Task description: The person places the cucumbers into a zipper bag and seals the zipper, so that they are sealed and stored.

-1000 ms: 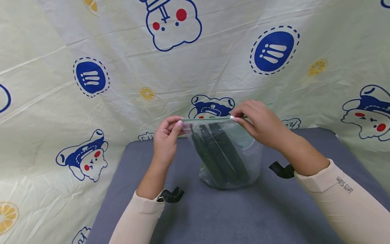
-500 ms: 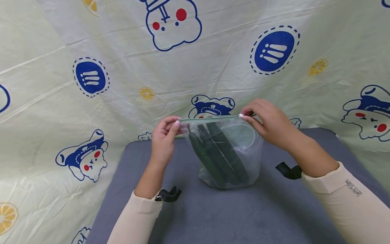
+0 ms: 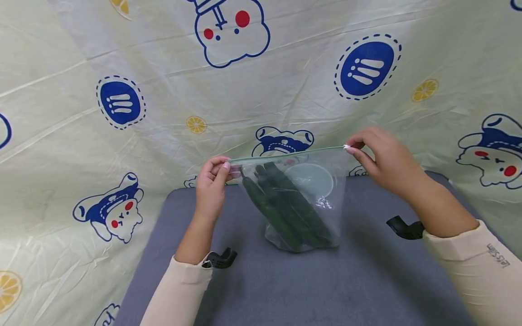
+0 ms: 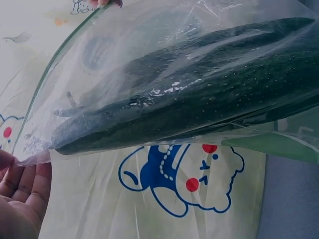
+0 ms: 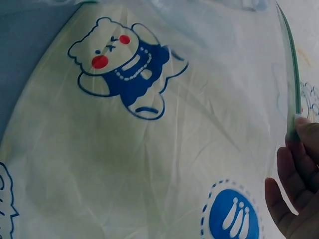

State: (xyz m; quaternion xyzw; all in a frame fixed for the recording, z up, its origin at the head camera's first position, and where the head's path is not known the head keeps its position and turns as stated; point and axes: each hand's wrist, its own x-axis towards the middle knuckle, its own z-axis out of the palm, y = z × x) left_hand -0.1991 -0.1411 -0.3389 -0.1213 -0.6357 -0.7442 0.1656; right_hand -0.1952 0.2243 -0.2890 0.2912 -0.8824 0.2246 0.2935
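A clear slider zip bag (image 3: 335, 213) stands tilted on the table, with several dark green cucumbers (image 3: 285, 203) slanting inside it. Its green zip strip (image 3: 281, 156) is stretched between the two hands. My left hand (image 3: 210, 188) pinches the left end of the strip between thumb and fingers. At the right corner, my right hand (image 3: 385, 165) pinches the small white slider (image 3: 346, 147). The left wrist view shows the cucumbers (image 4: 189, 109) close up through the plastic. A pale round patch (image 3: 311, 179) shows on the bag's upper right.
A grey cloth-covered table (image 3: 293, 290) lies under the bag. Behind it hangs a pale sheet (image 3: 163, 54) printed with blue bears and orange slices. A black wrist mount sticks out from each sleeve, the left (image 3: 223, 259) and the right (image 3: 403, 227).
My right hand has slid the white slider rightward along the strip to the bag's corner, rising slightly. The left hand has shifted a little left, and the bag's mouth is pulled taut.
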